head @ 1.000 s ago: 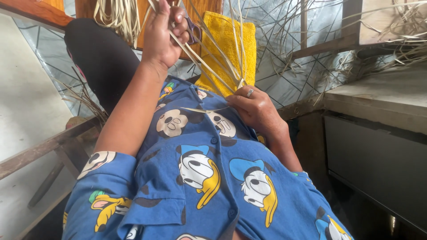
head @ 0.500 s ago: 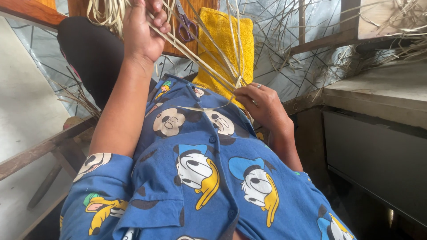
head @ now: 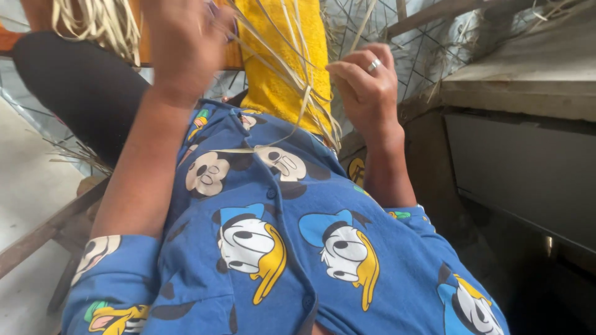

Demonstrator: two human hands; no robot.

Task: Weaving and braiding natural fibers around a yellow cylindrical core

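Observation:
My left hand (head: 183, 43) is raised at the top of the view, fingers curled around thin pale straw strips (head: 279, 59) that run down and to the right. My right hand (head: 366, 80), with a ring on one finger, is lifted beside a yellow cloth (head: 292, 56) and pinches the lower ends of the same strips. The strips stretch between both hands over my blue cartoon-print shirt (head: 279, 236). Left fingertips are cut off by the frame's top edge.
A bundle of loose straw (head: 93, 22) hangs at the top left above my black-clad knee (head: 81, 87). A grey concrete ledge (head: 528, 80) stands at the right. A wooden frame bar (head: 43, 229) runs at the lower left over pale floor.
My right hand has risen from my lap up to the strips beside the yellow cloth. The left hand has moved higher, and the view has shifted closer.

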